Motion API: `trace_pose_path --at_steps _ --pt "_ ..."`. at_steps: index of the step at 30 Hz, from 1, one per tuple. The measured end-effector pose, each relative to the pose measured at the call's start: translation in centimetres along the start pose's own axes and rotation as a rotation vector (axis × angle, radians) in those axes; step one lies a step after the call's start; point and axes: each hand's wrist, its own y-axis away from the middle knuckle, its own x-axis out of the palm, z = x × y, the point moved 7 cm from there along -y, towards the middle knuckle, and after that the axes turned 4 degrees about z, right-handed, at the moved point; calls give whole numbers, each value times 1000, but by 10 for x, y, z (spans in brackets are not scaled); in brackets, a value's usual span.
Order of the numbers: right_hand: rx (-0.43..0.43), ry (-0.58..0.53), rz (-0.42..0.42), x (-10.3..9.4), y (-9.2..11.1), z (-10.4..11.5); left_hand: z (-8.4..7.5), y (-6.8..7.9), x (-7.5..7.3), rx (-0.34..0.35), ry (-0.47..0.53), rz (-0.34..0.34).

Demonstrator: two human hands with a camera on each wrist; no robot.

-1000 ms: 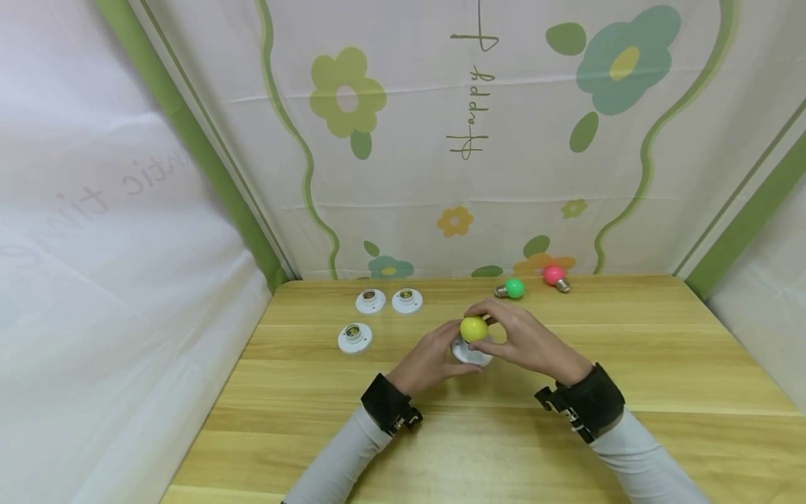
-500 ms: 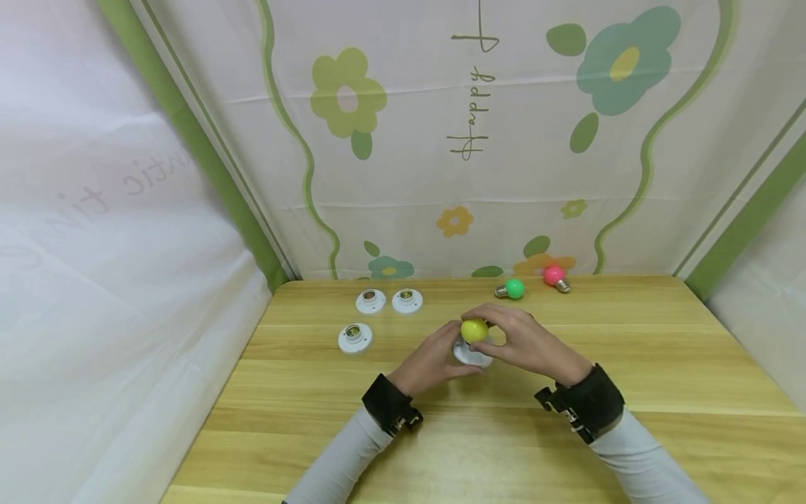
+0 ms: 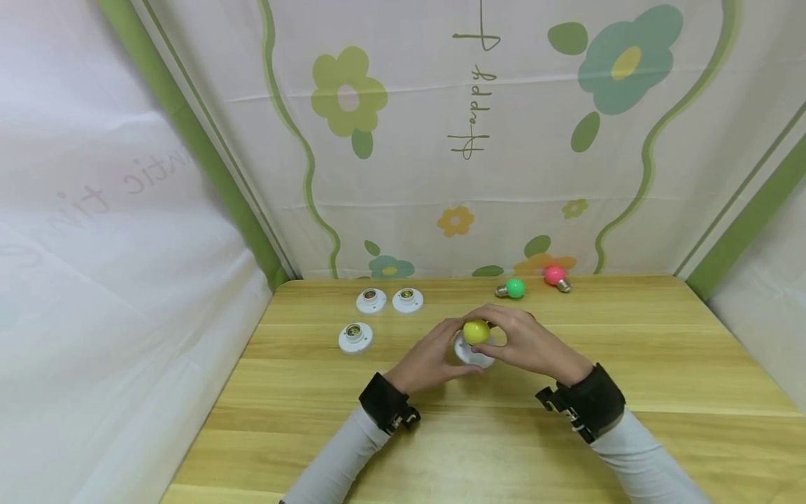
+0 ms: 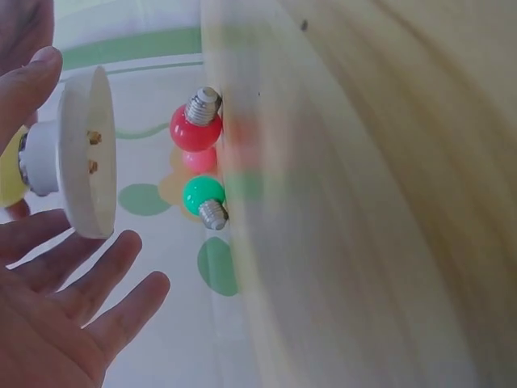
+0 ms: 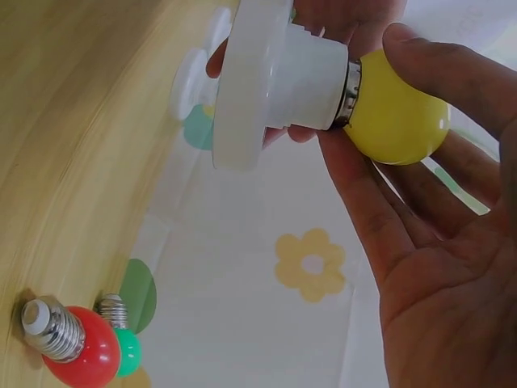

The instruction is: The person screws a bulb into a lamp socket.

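We take the clock from the head view, centred on the yellow bulb [image 5: 400, 117]. Right hand [image 3: 527, 339], at 3 o'clock, pinches its globe. Left hand [image 3: 427, 358], at 8, holds the white lamp holder [image 5: 241, 105] between thumb and fingers, two outer fingers spread free. Holder lies at 6, lifted off the table [image 3: 491, 455]. Key relation, we judge: bulb and holder share one long axis, a thin metal band [image 5: 349, 95] showing at the socket's mouth; thread depth hidden from us. Green bulb [image 3: 515, 288] between 1 and 2, pink bulb [image 3: 555, 275] at 2.
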Motion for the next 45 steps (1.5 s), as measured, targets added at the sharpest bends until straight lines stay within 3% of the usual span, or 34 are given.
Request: trace_pose_path --at_steps 10,23,34,45 --pt "52 -23 24 0 7 -9 12 9 -2 -80 -15 24" --pt "115 29 45 0 17 -23 21 19 -7 -115 29 46" --pt "175 -7 59 -1 31 -38 29 30 -9 -159 38 62" --pt "209 27 54 -2 42 -46 29 38 -15 -133 37 55"
